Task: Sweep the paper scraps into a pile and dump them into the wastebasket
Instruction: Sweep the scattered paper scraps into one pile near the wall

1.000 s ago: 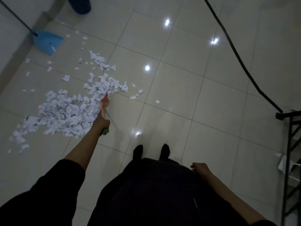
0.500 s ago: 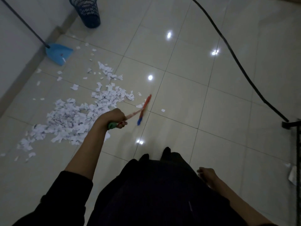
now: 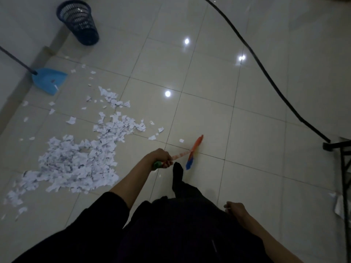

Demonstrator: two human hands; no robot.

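Note:
White paper scraps (image 3: 76, 164) lie in a broad heap on the tiled floor at the left, with loose bits scattered toward the wall and a few strays (image 3: 181, 140) to the right. My left hand (image 3: 159, 157) grips the green-ended handle of a broom; its orange and blue head (image 3: 193, 152) sits on the floor right of the heap, near the strays. My right hand (image 3: 235, 210) hangs by my hip, fingers loosely curled, holding nothing. A blue dustpan (image 3: 48, 80) lies by the wall at the left. The dark mesh wastebasket (image 3: 79, 21) stands at the far left corner.
A black cable (image 3: 266, 73) runs across the floor from the top to a black metal frame (image 3: 341, 168) at the right edge. The wall (image 3: 19, 35) borders the left side. My dark-socked foot (image 3: 177, 175) is just below the broom head.
The broom head swung from the heap's right edge out to the right, beyond the stray scraps. The view tilted up, bringing the wastebasket fully into sight.

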